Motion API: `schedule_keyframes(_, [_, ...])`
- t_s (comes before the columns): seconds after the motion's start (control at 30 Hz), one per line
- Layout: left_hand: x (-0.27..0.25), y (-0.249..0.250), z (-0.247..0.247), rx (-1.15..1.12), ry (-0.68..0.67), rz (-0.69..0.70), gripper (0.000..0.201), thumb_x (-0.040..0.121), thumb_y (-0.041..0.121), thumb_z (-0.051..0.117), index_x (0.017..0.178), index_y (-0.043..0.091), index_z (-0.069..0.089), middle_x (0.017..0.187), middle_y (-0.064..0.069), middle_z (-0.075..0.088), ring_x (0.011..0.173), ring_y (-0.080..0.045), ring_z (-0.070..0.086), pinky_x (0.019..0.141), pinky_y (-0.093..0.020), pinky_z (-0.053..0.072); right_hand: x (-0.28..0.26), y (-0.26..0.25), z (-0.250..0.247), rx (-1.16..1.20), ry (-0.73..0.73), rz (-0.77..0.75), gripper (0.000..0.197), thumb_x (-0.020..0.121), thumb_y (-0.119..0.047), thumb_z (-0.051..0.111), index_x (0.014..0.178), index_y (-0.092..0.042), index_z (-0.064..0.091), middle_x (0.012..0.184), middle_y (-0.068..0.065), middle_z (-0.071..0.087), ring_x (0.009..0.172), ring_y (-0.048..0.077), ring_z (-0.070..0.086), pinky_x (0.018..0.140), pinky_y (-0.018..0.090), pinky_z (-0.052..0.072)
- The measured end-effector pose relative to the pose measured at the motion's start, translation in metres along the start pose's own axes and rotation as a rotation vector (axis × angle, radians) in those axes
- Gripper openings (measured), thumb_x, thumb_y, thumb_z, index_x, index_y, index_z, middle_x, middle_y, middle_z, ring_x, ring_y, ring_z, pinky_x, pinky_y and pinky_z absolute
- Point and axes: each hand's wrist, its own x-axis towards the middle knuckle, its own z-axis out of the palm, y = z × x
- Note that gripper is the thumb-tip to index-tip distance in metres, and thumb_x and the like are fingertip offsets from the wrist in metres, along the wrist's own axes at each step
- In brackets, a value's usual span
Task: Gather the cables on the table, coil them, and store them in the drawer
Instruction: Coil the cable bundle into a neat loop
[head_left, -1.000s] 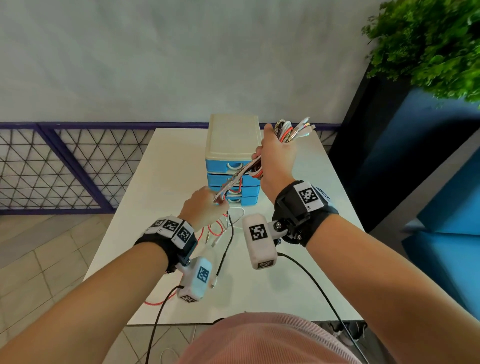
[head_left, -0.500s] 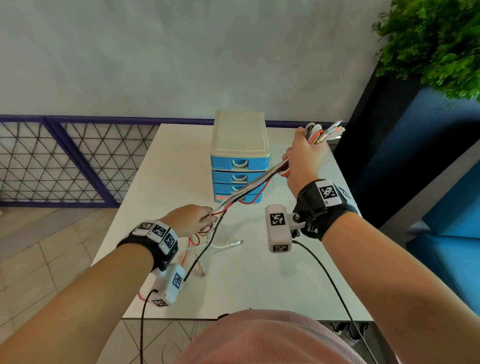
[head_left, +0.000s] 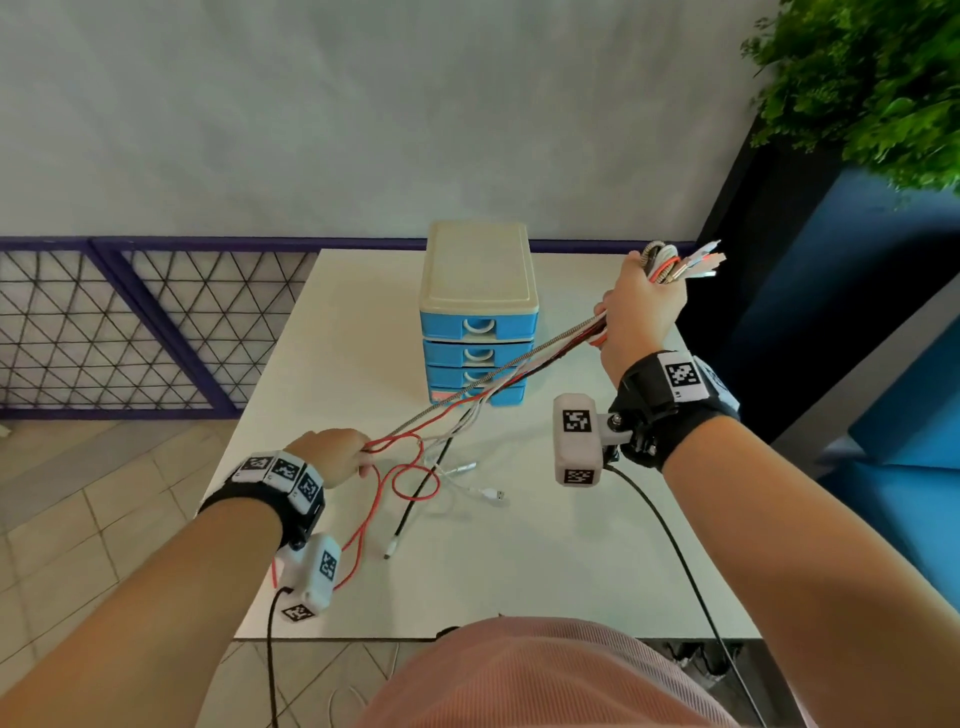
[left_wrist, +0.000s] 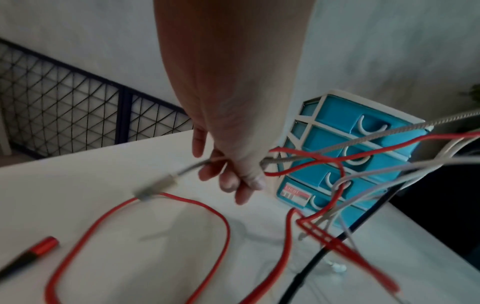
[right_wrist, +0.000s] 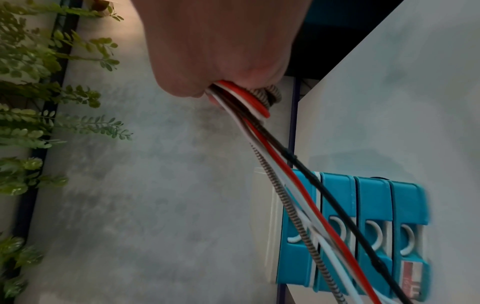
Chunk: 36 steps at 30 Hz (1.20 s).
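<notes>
Cables run taut between both hands: right hand fists the bundle's plug ends, raised right of the drawers; left hand pinches the braided strand, loose ends trailing on the tabletop beside its fingers.

The right hand hides where it grips the cables.
</notes>
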Motion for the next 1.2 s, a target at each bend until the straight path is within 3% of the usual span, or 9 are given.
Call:
schedule_keyframes(0.13, [0.003, 0.005, -0.002, 0.107, -0.046, -0.015, 0.019, 0.095, 0.020, 0.041, 0.103, 0.021, 0.058, 0.103, -0.001, 0.063, 0.098, -0.024, 0.059, 0.089, -0.036, 0.044, -0.006, 0.001, 0.005, -0.005, -0.052, 0.024, 0.020, 0.093, -0.023, 0.054, 0.075, -0.022, 0.044, 0.062, 0.000, 0.043, 0.046, 0.012, 0.044, 0.051, 0.027, 0.046])
schedule_keyframes(0.23, [0.005, 0.011, -0.013, -0.020, -0.084, 0.039, 0.044, 0.090, 0.001, 0.041, 0.132, 0.015, 0.043, 0.128, -0.008, 0.052, 0.115, -0.026, 0.052, 0.093, -0.032, 0.042, -0.010, 0.002, 0.007, 0.014, -0.135, 0.072, 0.021, 0.094, -0.023, 0.054, 0.076, -0.018, 0.045, 0.055, -0.003, 0.041, 0.039, 0.009, 0.042, 0.048, 0.026, 0.044])
schedule_keyframes(0.33, [0.006, 0.042, -0.037, -0.231, 0.175, 0.224, 0.041, 0.097, 0.004, 0.036, 0.136, 0.010, 0.041, 0.137, -0.010, 0.046, 0.127, -0.022, 0.045, 0.101, -0.025, 0.033, -0.021, 0.009, 0.012, 0.042, -0.275, 0.112, 0.020, 0.094, -0.022, 0.054, 0.077, -0.017, 0.044, 0.052, -0.004, 0.039, 0.038, 0.009, 0.039, 0.045, 0.025, 0.040])
schedule_keyframes(0.43, [-0.007, 0.095, -0.064, -0.467, 0.424, 0.412, 0.041, 0.103, 0.034, 0.026, 0.132, 0.017, 0.050, 0.132, -0.002, 0.053, 0.124, -0.014, 0.047, 0.101, -0.024, 0.032, -0.033, 0.018, 0.019, 0.014, -0.401, 0.109, 0.027, 0.095, -0.022, 0.054, 0.071, -0.018, 0.044, 0.052, -0.003, 0.040, 0.043, 0.013, 0.043, 0.047, 0.026, 0.040])
schedule_keyframes(0.57, [-0.024, 0.154, -0.078, -0.781, 0.137, 0.502, 0.072, 0.094, 0.062, 0.006, 0.122, 0.022, 0.059, 0.106, -0.002, 0.071, 0.097, -0.003, 0.063, 0.101, -0.027, 0.040, -0.047, 0.016, 0.026, 0.087, -0.465, 0.154, 0.033, 0.095, -0.021, 0.056, 0.066, -0.017, 0.042, 0.047, -0.005, 0.041, 0.041, 0.014, 0.046, 0.044, 0.025, 0.043])
schedule_keyframes(0.7, [-0.027, 0.159, -0.070, -1.087, -0.175, 0.522, 0.077, 0.091, 0.066, 0.006, 0.063, 0.011, 0.051, 0.047, -0.002, 0.046, 0.042, -0.017, 0.048, 0.076, -0.042, 0.052, -0.044, 0.008, 0.024, 0.262, -0.515, 0.235, 0.034, 0.097, -0.024, 0.055, 0.067, -0.016, 0.042, 0.051, -0.003, 0.039, 0.039, 0.012, 0.045, 0.045, 0.027, 0.043])
schedule_keyframes(0.8, [-0.027, 0.145, -0.066, -1.205, -0.392, 0.518, 0.068, 0.092, 0.065, 0.011, 0.062, 0.014, 0.044, 0.044, 0.004, 0.029, 0.039, -0.012, 0.032, 0.068, -0.031, 0.048, -0.033, 0.007, 0.018, 0.385, -0.518, 0.282, 0.034, 0.098, -0.027, 0.055, 0.067, -0.018, 0.042, 0.053, -0.004, 0.032, 0.042, 0.010, 0.037, 0.047, 0.026, 0.042])
schedule_keyframes(1.0, [-0.033, 0.135, -0.069, -1.223, -0.620, 0.506, 0.060, 0.093, 0.063, 0.016, 0.068, 0.016, 0.042, 0.048, 0.006, 0.030, 0.045, -0.013, 0.032, 0.085, -0.032, 0.046, -0.029, 0.008, 0.013, 0.393, -0.519, 0.275, 0.038, 0.097, -0.029, 0.056, 0.064, -0.018, 0.041, 0.052, -0.004, 0.031, 0.043, 0.010, 0.036, 0.047, 0.026, 0.041])
schedule_keyframes(1.2, [-0.045, 0.153, -0.068, -1.206, -0.609, 0.482, 0.050, 0.095, 0.056, 0.023, 0.068, 0.016, 0.039, 0.052, 0.006, 0.027, 0.049, -0.010, 0.026, 0.058, -0.022, 0.030, -0.035, 0.000, 0.013, 0.391, -0.515, 0.287, 0.044, 0.099, -0.028, 0.052, 0.059, -0.017, 0.039, 0.043, -0.007, 0.040, 0.037, 0.008, 0.044, 0.047, 0.025, 0.039])
